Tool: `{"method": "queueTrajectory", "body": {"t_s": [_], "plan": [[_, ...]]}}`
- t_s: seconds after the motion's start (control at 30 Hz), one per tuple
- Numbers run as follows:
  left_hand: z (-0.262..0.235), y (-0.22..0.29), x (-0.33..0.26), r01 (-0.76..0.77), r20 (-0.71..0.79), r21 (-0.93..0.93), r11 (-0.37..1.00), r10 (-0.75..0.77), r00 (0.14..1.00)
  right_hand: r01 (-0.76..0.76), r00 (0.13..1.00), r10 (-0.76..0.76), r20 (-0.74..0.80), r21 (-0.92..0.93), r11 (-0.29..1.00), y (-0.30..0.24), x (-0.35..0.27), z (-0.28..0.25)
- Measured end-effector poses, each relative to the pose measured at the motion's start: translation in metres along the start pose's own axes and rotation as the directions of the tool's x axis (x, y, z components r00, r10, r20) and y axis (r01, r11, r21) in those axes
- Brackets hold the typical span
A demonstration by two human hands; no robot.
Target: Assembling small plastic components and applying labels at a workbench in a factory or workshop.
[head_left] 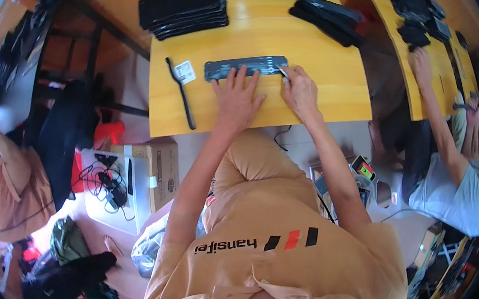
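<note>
A long dark strip with a glossy, bluish sheen (231, 68) lies across the yellow table in front of me. My left hand (237, 102) rests flat with spread fingers on its near edge, left of its middle. At the strip's right end, my right hand (301, 94) is closed in a pinch, with a small pale sliver (285, 72) showing at the fingertips; its kind is too small to make out. Left of the strip lies a slim black brush-like tool (183, 96), beside a white printed label sheet (184, 71).
A stack of black flat pieces (185, 8) stands at the table's (254, 32) back left. More black pieces (327, 20) lie at the back right. Co-workers sit on both sides; one person's hand (422, 67) reaches onto the right-hand table. A cardboard box (162, 170) stands below, left.
</note>
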State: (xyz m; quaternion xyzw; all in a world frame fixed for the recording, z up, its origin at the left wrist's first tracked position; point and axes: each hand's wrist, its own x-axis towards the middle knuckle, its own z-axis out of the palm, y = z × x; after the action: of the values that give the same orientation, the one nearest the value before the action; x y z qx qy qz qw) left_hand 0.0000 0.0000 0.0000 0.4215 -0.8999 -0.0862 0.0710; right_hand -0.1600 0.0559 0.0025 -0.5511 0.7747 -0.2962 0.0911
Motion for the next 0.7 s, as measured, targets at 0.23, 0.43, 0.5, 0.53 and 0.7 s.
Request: {"method": "queueTrajectory", "body": {"t_s": [0.23,0.43,0.5,0.53,0.7], "plan": [[-0.036,-0.042,-0.031,0.058,-0.4,-0.4,0.915,-0.231,0.887,0.01,0.991,0.012,-0.134,0.163,0.987,0.01,-0.018,-0.02],[-0.04,-0.092,-0.063,0.504,-0.247,-0.193,0.842,-0.539,0.805,0.04,0.999,-0.038,-0.013,0.251,0.967,-0.003,-0.038,-0.026],[-0.027,-0.113,-0.068,0.527,-0.147,-0.155,0.836,-0.547,0.824,0.105,0.994,-0.111,0.005,0.289,0.952,-0.017,-0.043,-0.024],[-0.025,-0.119,-0.069,0.508,-0.009,-0.566,0.65,-0.62,0.784,0.088,0.994,-0.109,0.029,0.413,0.907,-0.029,-0.046,-0.023],[-0.068,-0.084,-0.083,0.273,0.334,-0.942,-0.193,-0.489,0.806,0.011,0.956,-0.192,0.224,0.622,0.783,-0.084,-0.059,-0.025]]}}
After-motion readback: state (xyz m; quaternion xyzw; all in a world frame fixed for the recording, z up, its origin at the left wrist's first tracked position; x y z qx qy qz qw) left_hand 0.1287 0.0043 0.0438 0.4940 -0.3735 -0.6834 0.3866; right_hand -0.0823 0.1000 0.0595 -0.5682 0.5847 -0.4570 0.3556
